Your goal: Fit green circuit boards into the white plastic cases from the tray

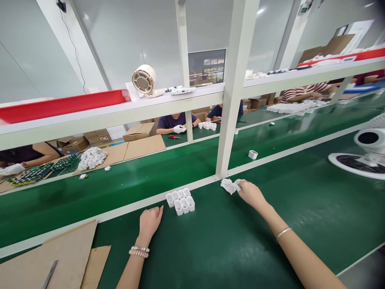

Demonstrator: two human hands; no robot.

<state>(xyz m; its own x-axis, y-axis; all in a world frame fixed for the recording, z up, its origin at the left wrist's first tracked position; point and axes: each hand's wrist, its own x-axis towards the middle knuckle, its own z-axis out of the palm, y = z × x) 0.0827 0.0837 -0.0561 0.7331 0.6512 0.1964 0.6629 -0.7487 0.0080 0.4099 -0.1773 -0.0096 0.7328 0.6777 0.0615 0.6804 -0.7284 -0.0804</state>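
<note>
My right hand (251, 194) pinches a crumpled white cloth glove (227, 186), which lies on the green bench beside the foot of the white post. A silver bangle is on that wrist. My left hand (150, 221) rests on the bench with its fingers curled in and nothing visible in them; beaded bracelets circle the wrist. Just right of it stands a tight group of small white open-topped plastic cups (184, 204), set in two rows, close to the white rail. The left fingertips are apart from the cups.
Cardboard sheets (54, 257) with a metal blade (50, 273) lie at lower left. A white fan (369, 144) stands at right. The white post (230, 100) and shelf rise ahead. A white part (253, 154) sits on the green conveyor (129, 176). Co-workers sit beyond it.
</note>
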